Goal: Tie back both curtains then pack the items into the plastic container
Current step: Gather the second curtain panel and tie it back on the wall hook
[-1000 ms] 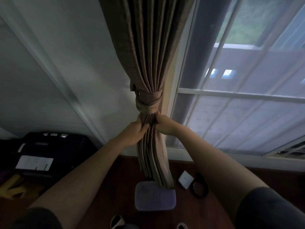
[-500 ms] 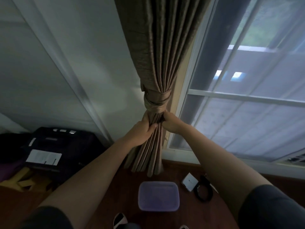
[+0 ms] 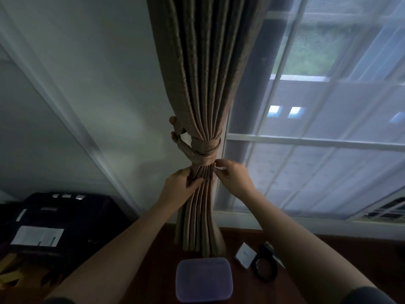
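Curtain (image 3: 203,84): brown, pleated, hanging between wall (image 3: 98,84) and window (image 3: 317,172); cinched by a matching tieback (image 3: 206,150) looped to a hook (image 3: 175,128); left hand (image 3: 178,187) grasps the folds just below the tieback; right hand (image 3: 232,175) pinches the curtain's right edge there; container (image 3: 203,279), lidded, on the floor (image 3: 247,286) below; white card (image 3: 245,255) and black loop (image 3: 264,269) beside it.

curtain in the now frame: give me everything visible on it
The curtain is brown, woven-looking fabric hanging in vertical pleats beside the window frame. A matching tieback cinches it and runs left to a wall knob. Below the tie the pleats fan out, and the hem ends near the floor, contact unclear. The left hand grips the pleats just under the tie. The right hand has fingertips at the right edge, pinch unclear.
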Action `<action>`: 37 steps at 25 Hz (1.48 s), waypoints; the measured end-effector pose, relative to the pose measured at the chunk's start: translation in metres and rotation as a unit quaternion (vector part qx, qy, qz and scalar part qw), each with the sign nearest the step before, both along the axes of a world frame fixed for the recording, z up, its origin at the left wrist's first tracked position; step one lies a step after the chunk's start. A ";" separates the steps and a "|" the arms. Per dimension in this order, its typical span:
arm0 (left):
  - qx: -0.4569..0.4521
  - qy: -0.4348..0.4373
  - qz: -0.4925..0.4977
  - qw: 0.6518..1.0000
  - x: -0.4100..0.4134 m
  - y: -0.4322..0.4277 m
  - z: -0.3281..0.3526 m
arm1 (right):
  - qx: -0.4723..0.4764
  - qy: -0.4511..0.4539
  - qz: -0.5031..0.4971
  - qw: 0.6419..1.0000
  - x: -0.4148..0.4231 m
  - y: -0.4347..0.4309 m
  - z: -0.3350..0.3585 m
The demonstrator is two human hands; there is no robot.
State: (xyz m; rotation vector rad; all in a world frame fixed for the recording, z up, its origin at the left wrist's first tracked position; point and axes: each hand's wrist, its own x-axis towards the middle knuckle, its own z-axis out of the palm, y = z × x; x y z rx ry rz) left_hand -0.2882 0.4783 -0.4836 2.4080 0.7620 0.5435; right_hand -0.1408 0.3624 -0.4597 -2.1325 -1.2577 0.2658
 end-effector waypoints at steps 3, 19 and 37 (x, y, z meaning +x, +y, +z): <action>0.048 -0.013 0.024 0.998 0.003 0.001 0.005 | 0.000 -0.010 -0.017 1.000 0.000 0.002 0.002; 0.073 0.035 0.077 0.994 0.019 -0.017 0.013 | -0.143 -0.103 0.024 0.984 0.018 0.012 0.002; 0.054 0.019 0.022 0.998 0.022 -0.010 0.021 | -0.072 -0.096 -0.025 0.992 0.011 0.005 0.004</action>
